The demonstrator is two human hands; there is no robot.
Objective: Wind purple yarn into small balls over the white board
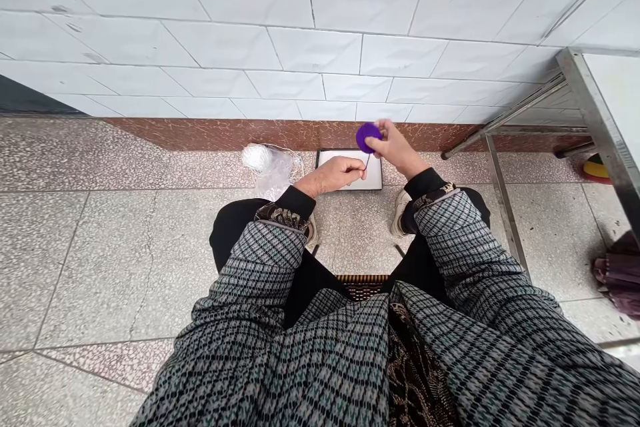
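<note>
In my right hand (393, 145) is a flat, round purple disc (367, 136), pinched between thumb and fingers. Its material is too small to make out. A thin dark strand (369, 161) runs down from the disc to my left hand (340, 175), whose fingertips are pressed together around its lower end. Beneath both hands a shallow white tray with a dark rim (381, 177) lies on the floor against the wall. Left of it sits a ball of white yarn (257, 157), with a clear plastic bag (275, 177) and loose white strands beside it.
A white tiled wall (310, 53) with a brown skirting strip rises just ahead. On the right stands a metal-framed table (600, 100), its legs reaching the floor. Dark purple cloth (620, 273) hangs at the far right. A woven seat (363, 287) is under me.
</note>
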